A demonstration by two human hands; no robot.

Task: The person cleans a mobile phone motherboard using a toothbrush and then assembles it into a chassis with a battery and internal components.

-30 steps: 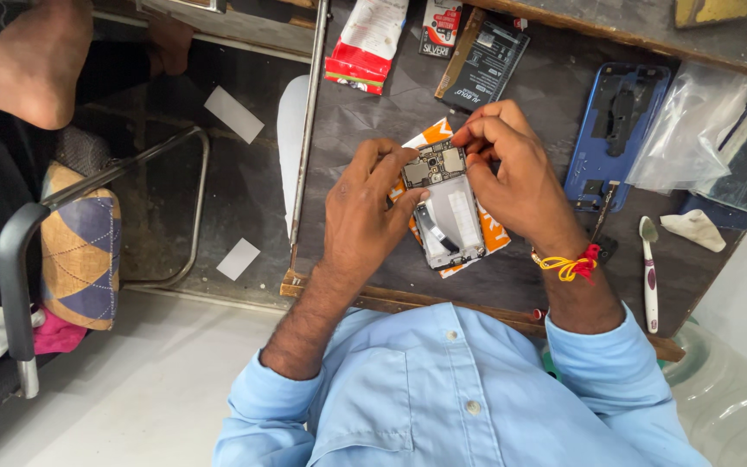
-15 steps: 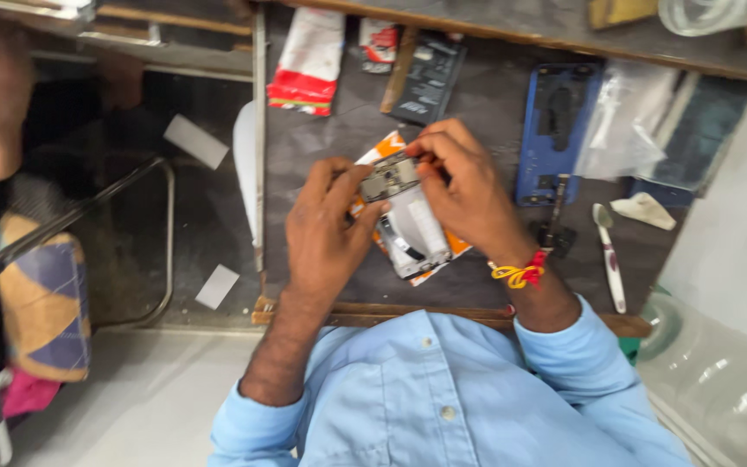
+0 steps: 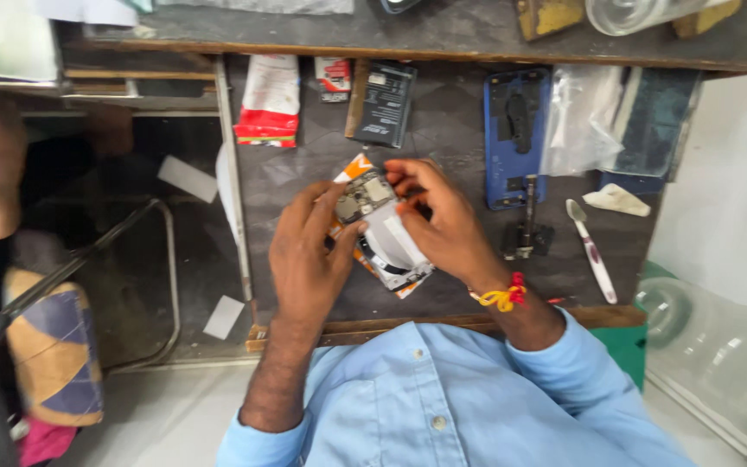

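Dark cluttered surface (image 3: 460, 130). My left hand (image 3: 309, 251) grips the opened grey phone (image 3: 382, 233); right hand (image 3: 443, 216) pinches its top edge. Slip risk: exposed board could crack.

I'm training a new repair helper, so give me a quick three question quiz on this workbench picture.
1. True or false: both hands touch the opened phone.
2. Which lies right of the blue phone shell: A) toothbrush B) red and white packet?
3. What is tied on the right hand's wrist?

Key: 1 true, the left hand grips it too. 2 A. 3 a red and yellow thread.
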